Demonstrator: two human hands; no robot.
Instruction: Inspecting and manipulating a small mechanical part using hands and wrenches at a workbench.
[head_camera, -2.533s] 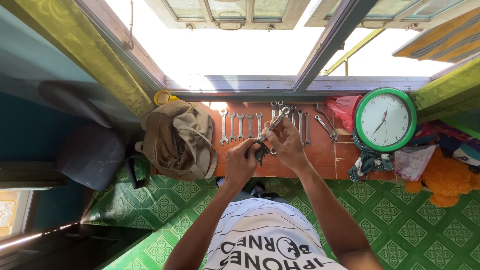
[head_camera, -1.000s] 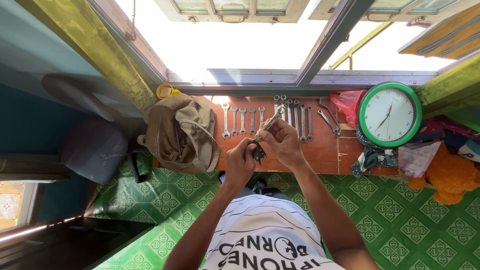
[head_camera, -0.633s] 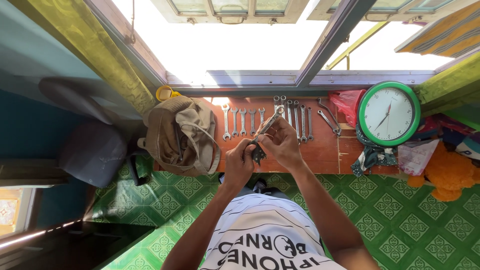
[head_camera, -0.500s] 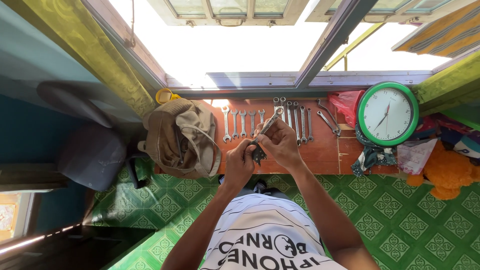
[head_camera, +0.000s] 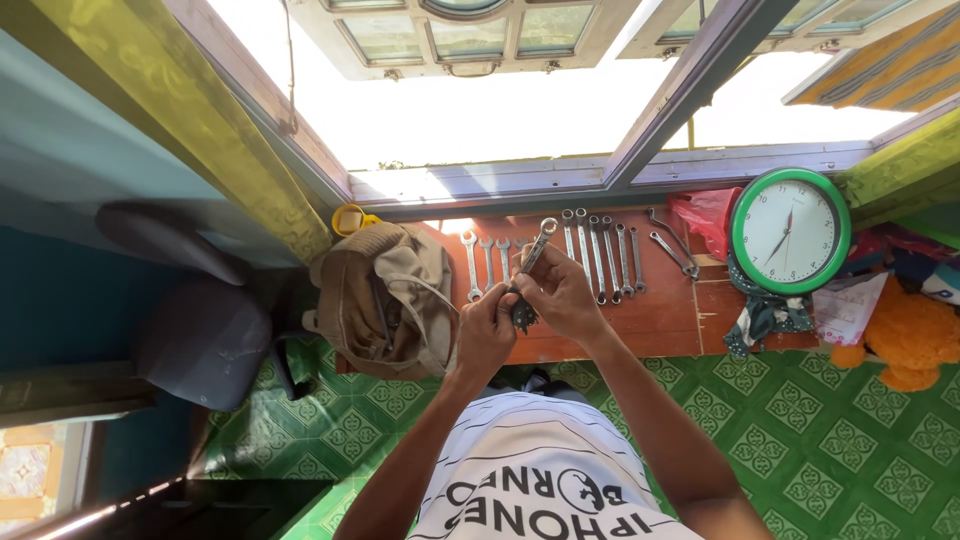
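The wrench (head_camera: 533, 250) sits pinched between both my hands, above the near edge of the wooden board (head_camera: 660, 320), its ring end pointing up toward the window. My right hand (head_camera: 563, 293) is curled closed around its shaft; my left hand (head_camera: 487, 325) is closed too, gripping the lower end, where something small and dark shows that I cannot make out. More wrenches (head_camera: 600, 255) lie in a row on the board. A tan bag (head_camera: 385, 300) rests at the board's left end, and a green clock (head_camera: 790, 232) at its right.
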